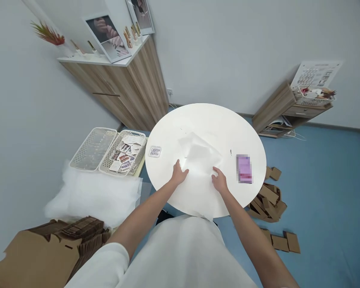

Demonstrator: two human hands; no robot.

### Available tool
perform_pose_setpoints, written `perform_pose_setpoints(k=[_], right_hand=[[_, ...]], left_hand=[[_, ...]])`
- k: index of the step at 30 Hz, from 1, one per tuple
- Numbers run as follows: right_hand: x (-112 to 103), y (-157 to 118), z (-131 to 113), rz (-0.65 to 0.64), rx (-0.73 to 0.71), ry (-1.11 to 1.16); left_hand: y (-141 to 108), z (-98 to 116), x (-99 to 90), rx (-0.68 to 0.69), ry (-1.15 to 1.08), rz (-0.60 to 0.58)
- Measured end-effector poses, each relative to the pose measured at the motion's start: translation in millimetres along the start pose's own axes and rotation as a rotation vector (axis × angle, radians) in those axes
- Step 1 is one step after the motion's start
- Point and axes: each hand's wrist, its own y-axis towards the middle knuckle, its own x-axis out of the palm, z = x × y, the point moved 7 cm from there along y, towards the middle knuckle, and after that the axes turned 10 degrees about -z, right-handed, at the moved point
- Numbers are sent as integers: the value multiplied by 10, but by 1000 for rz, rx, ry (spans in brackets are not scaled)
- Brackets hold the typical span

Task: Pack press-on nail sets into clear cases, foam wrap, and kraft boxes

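A thin white translucent sheet [202,158], partly folded over itself, lies on the round white table [165,124]. Its lower part stretches toward the table's near edge, against my white clothing. My left hand [179,173] is at the sheet's left side, its thumb and index finger spread apart. On the opposite side, my right hand [220,181] touches or nearly touches the sheet, thumb and index finger also apart. The other fingers of both hands are mostly hidden. A small clear case of press-on nails [155,151] sits at the table's left. To the right lies a pixelated purple packet [244,169].
Left of the table are a basket of cards and nail sets [103,166], an upturned-looking white basket [91,148], a stack of white sheets [93,196] and flat cardboard [36,252]. Small brown boxes [268,204] lie on the right floor. Wooden cabinets [147,80] stand behind.
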Motion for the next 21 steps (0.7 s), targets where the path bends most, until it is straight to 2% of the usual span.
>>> perform_pose_setpoints(k=[2, 4, 9, 13, 16, 21], right_hand=[[65, 33, 174, -18, 49, 87], [124, 81, 283, -45, 97, 163], [200, 239, 290, -117, 142, 235], [119, 418, 237, -103, 169, 367], [1, 688, 208, -102, 182, 515], [-58, 1282, 89, -228, 258, 698]], left_hand=[[-69, -191, 80, -104, 113, -18], [-96, -302, 133, -147, 178, -49], [-41, -290, 178, -63, 166, -99], [-77, -219, 169, 61, 228, -135], [-130, -206, 165, 125, 275, -182], [-139, -236, 145, 126, 312, -224]])
